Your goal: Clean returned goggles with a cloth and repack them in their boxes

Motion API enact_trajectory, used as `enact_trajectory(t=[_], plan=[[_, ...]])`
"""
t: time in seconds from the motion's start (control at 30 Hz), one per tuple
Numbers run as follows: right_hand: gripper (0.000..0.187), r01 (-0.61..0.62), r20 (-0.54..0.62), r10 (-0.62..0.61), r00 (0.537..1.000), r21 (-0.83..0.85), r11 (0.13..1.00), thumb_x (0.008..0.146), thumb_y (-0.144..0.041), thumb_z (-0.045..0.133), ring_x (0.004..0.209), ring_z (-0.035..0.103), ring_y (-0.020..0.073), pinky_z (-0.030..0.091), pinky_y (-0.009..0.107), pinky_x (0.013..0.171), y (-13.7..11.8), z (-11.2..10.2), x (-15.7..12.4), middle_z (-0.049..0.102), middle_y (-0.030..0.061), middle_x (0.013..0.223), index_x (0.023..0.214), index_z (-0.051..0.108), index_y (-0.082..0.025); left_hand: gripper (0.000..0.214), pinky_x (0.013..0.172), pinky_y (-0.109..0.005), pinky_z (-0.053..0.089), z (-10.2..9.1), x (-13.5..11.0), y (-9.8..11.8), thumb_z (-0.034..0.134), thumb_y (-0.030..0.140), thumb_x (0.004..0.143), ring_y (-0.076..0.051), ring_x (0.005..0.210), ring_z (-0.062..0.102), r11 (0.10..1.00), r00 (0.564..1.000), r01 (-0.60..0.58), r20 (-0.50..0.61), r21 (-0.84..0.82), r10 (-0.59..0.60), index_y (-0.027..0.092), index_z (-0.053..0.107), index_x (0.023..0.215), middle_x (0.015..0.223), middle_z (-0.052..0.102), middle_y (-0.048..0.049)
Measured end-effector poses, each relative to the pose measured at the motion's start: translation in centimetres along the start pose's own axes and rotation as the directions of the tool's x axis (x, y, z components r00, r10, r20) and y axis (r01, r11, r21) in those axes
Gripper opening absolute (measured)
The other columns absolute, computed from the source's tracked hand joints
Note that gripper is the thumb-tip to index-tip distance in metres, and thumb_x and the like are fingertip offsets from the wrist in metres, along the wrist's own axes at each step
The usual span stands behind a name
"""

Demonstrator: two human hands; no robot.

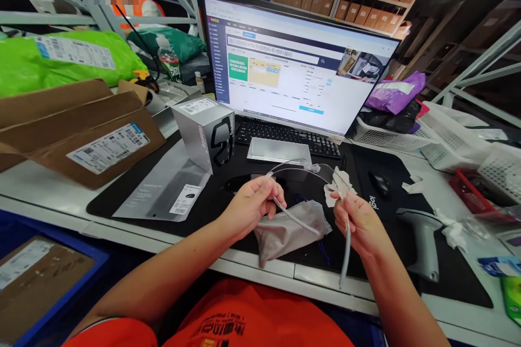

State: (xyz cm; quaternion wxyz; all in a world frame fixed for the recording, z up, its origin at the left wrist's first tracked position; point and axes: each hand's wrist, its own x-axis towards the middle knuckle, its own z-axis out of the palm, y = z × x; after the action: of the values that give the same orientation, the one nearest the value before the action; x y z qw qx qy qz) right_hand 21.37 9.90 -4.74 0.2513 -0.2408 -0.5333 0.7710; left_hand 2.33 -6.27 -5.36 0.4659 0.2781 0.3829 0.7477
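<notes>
My left hand and my right hand are both closed on a pair of eyeglasses with thin, clear rims. One pale temple slants down from my left fingers; the other hangs below my right hand. Beneath the glasses lies a grey drawstring pouch with blue cord. Behind my left hand, a dark, glossy object is partly covered. A crumpled tissue sits just beyond my right fingers. To the left stands an opened silver box printed with a black glasses shape.
A monitor and keyboard stand behind, with a flat silver case before them. On the right are a mouse, a barcode scanner and white baskets. An open carton occupies the left. A person in orange stands beyond.
</notes>
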Motion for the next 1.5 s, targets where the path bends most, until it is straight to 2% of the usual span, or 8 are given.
enact_trajectory(t=[0.23,0.33,0.43,0.57,0.73,1.07,1.27,1.5], plan=[[0.029,0.155,-0.094,-0.163,0.982,-0.081,0.985,0.079,-0.041,0.081,0.034,0.038,0.0031,0.033,0.014,0.031,-0.4,-0.9,-1.1,0.061,-0.0034,0.06,0.09,0.069,-0.018,0.052,0.045,-0.019,0.037,-1.8,1.3,2.9,0.05,0.064,0.094,-0.013,0.061,0.06,0.899,0.985,0.041,0.131,0.436,-0.109,0.015,0.065,0.102,0.08,0.066,-0.0067],[0.024,0.381,-0.248,-0.397,0.883,-0.115,0.918,0.082,-0.036,0.079,0.041,0.048,0.0054,0.042,0.016,0.038,-0.6,-1.4,-1.6,0.065,-0.0013,0.065,0.092,0.069,-0.018,0.036,0.069,-0.027,0.05,-2.9,1.9,4.6,0.046,0.045,0.1,-0.018,0.084,0.066,0.453,0.972,-0.231,0.189,0.861,0.138,0.017,0.069,0.105,0.095,0.07,-0.0087],[0.019,0.53,-0.36,-0.546,0.757,-0.151,0.834,0.085,-0.031,0.076,0.045,0.051,0.0066,0.045,0.017,0.043,-0.9,-2.1,-1.8,0.066,-0.0006,0.068,0.094,0.067,-0.017,0.018,0.077,-0.029,0.047,-3.1,2.7,5.5,0.057,0.026,0.094,-0.022,0.088,0.068,-0.141,0.959,-0.283,0.284,0.949,-0.015,0.021,0.074,0.09,0.092,0.073,-0.0064],[0.018,0.555,-0.396,-0.57,0.72,-0.166,0.815,0.085,-0.029,0.075,0.045,0.049,0.007,0.044,0.019,0.043,-1.0,-2.6,-1.7,0.065,-0.0014,0.068,0.093,0.066,-0.017,0.008,0.069,-0.031,0.046,-1.9,4.7,4.5,0.07,0.016,0.08,-0.027,0.078,0.07,-0.401,0.948,-0.268,0.165,0.876,-0.274,0.02,0.076,0.083,0.08,0.074,-0.009],[0.019,0.517,-0.368,-0.546,0.753,-0.182,0.836,0.085,-0.031,0.076,0.045,0.05,0.0062,0.043,0.017,0.042,-0.3,-2.3,-1.6,0.065,-0.0011,0.068,0.093,0.067,-0.016,0.009,0.069,-0.034,0.047,-1.2,7.3,1.7,0.079,0.01,0.066,-0.032,0.076,0.07,-0.404,0.944,-0.256,0.137,0.878,-0.3,0.016,0.074,0.069,0.072,0.072,-0.013],[0.02,0.45,-0.368,-0.485,0.793,-0.182,0.874,0.087,-0.035,0.074,0.045,0.049,0.0048,0.043,0.016,0.043,0.2,-2.5,-1.1,0.064,-0.0018,0.069,0.095,0.068,-0.017,0.015,0.066,-0.027,0.046,-2.2,4.9,1.5,0.063,0.019,0.088,-0.02,0.075,0.068,-0.295,0.96,-0.272,0.235,0.916,-0.155,0.018,0.074,0.077,0.079,0.073,-0.007],[0.019,0.507,-0.395,-0.502,0.769,-0.1,0.856,0.087,-0.034,0.075,0.048,0.055,0.0074,0.051,0.019,0.047,0.5,-2.3,-1.2,0.067,-0.001,0.072,0.092,0.065,-0.019,0.024,0.067,-0.024,0.046,-2.8,2.4,3.5,0.062,0.038,0.094,-0.013,0.072,0.056,0.237,0.844,-0.351,0.197,0.906,0.498,0.02,0.076,0.087,0.08,0.06,-0.0019],[0.016,0.5,-0.312,-0.497,0.81,-0.077,0.863,0.092,-0.034,0.069,0.056,0.066,0.0126,0.06,0.027,0.057,1.6,-1.7,-1.4,0.073,0.0022,0.081,0.092,0.061,-0.02,0.018,0.061,-0.022,0.052,-2.3,1.3,2.4,0.065,0.031,0.092,-0.017,0.092,0.064,0.387,0.81,-0.38,0.101,0.84,0.577,0.021,0.079,0.088,0.1,0.064,-0.0075]])
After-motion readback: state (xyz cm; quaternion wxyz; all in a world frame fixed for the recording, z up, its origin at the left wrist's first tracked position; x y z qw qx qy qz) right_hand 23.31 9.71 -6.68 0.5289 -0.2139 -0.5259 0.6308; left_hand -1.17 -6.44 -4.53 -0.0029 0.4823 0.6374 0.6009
